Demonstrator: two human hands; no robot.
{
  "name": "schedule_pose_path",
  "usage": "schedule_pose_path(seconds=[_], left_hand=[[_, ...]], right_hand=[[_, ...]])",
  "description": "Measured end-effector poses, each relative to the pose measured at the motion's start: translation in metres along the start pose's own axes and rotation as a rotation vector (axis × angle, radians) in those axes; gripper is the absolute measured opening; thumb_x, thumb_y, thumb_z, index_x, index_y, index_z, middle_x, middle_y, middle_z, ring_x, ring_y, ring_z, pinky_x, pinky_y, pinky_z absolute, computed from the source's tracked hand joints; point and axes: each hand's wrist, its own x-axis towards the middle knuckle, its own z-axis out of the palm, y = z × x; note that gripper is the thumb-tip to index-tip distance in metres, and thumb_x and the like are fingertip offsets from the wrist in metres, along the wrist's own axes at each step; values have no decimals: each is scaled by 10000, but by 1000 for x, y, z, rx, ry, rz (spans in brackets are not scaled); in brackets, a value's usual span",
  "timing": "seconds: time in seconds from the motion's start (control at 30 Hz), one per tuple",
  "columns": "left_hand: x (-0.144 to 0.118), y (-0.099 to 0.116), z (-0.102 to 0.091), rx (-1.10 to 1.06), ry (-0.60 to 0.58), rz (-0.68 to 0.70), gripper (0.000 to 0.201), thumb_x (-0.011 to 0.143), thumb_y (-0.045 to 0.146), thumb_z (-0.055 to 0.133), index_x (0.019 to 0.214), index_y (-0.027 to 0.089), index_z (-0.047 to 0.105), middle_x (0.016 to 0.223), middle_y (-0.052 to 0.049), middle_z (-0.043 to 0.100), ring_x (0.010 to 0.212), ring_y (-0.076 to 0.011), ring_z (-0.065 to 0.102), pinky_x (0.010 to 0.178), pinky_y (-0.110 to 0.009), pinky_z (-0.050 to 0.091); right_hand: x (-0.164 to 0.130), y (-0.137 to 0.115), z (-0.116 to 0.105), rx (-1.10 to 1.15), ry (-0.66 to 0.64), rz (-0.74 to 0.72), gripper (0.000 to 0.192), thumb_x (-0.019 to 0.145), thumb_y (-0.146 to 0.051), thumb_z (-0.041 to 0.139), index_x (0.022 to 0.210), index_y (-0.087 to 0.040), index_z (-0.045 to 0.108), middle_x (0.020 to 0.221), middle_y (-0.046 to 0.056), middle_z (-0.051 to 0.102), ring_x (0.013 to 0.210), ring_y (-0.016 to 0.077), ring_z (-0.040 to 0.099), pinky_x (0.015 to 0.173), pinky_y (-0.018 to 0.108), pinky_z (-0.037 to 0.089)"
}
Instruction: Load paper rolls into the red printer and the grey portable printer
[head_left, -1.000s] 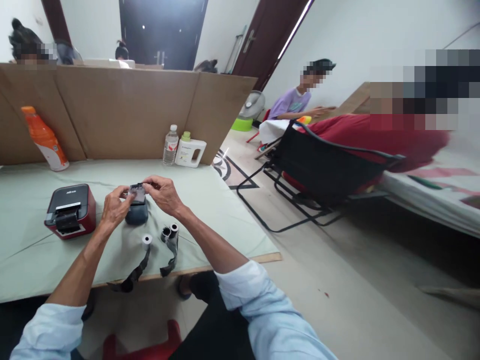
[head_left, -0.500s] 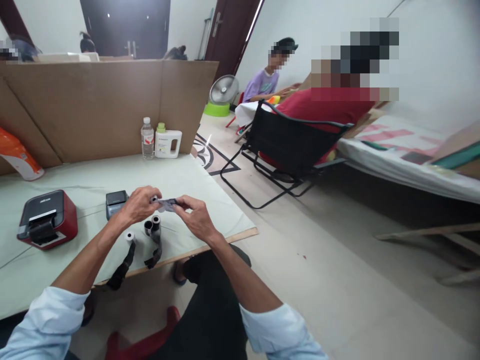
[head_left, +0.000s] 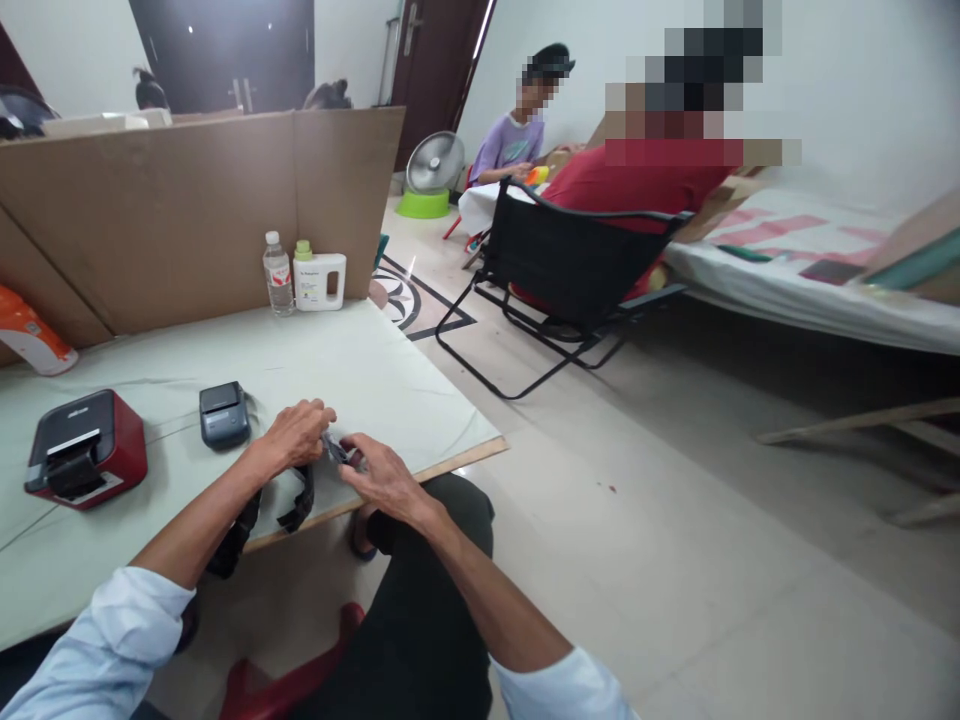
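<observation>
A crumpled strip of dark, shiny ribbon (head_left: 335, 448) stretches between my hands, just above the table near its front edge. My left hand (head_left: 296, 435) pinches one end, and whatever core lies under those fingers is hidden. My right hand (head_left: 384, 478) has its thumb and fingers closed on the other end. Below my left wrist, a black ribbon tail (head_left: 300, 500) curls on the table. Another black ribbon tail (head_left: 236, 540) hangs over the edge beside my left forearm. The rolls these tails belong to are covered by my arm.
On the table (head_left: 420, 400) stand a dark handheld printer (head_left: 224, 415), a red and black label printer (head_left: 88, 450), a water bottle (head_left: 278, 278), a white jug (head_left: 319, 280) and an orange-white bottle (head_left: 34, 335). Cardboard (head_left: 202, 220) walls the back. Two people sit beyond, one in a black chair (head_left: 577, 255).
Both hands have come lower and nearer the table's front edge with the ribbon. My left arm now hides the standing rolls, and the handheld printer is uncovered. The view has shifted slightly.
</observation>
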Motion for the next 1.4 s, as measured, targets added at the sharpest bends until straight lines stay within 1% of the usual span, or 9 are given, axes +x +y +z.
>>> schedule_pose_path(seconds=[0.1,0.17,0.37,0.57,0.77,0.93,1.07,1.23,1.4], left_hand=[[-5,-8,6,-60,45,-77,504,799,134,614,1295,226,616,1249,-127,682,1166,-306,645,957,-390,502],[-9,-13,11,-80,65,-117,524,812,166,626,1330,227,586,1280,-129,684,1182,-301,650,984,-388,497],[-16,-17,13,-118,10,-116,473,820,101,569,1280,210,606,1209,-145,726,1164,-311,677,960,-389,504],[-21,-13,-7,-57,-109,-44,500,793,6,518,1236,215,614,1111,-114,749,1094,-272,696,898,-329,500],[-29,-18,-20,-86,-219,1,436,793,81,606,1211,198,648,1128,-110,745,1100,-287,688,910,-337,520],[-54,-39,-41,-306,4,-35,442,863,210,621,1303,186,658,1258,-108,731,1115,-255,691,1004,-363,522],[-92,-53,-57,-260,133,-158,358,832,136,547,1135,169,735,1097,-95,762,981,-250,713,945,-369,541],[-132,-49,-38,-231,107,-175,364,774,150,645,1120,210,742,1080,-80,750,983,-271,706,927,-377,550],[-138,-41,-7,-216,126,-159,360,819,164,656,1170,205,719,1169,-105,735,1086,-289,691,975,-388,529]], right_hand=[[11,5,5,19,26,-41,513,843,-285,671,1345,-195,613,1196,108,713,1029,243,670,938,379,518],[20,11,11,26,29,-84,520,866,-288,658,1373,-191,595,1246,121,698,1094,250,661,977,393,512],[33,16,29,38,60,-153,323,908,-225,604,1223,-183,662,1135,104,726,1041,238,668,948,371,510],[36,-2,43,19,24,-102,167,927,-211,625,1074,-190,701,1020,86,722,936,223,661,846,327,495],[34,-16,50,41,11,-120,125,930,-199,627,1018,-202,716,964,71,715,890,211,647,808,308,477],[27,-11,48,122,14,-120,233,948,-252,618,1159,-204,705,1052,84,743,971,229,672,876,343,498],[22,-4,44,132,33,-117,317,942,-322,650,1223,-185,699,1075,101,740,959,230,673,895,364,514],[20,-4,41,161,40,-129,348,923,-324,670,1244,-194,701,1078,95,737,863,200,664,824,347,541],[21,-11,35,223,59,-136,345,923,-339,659,1235,-197,698,1118,107,710,834,192,674,699,321,563]])
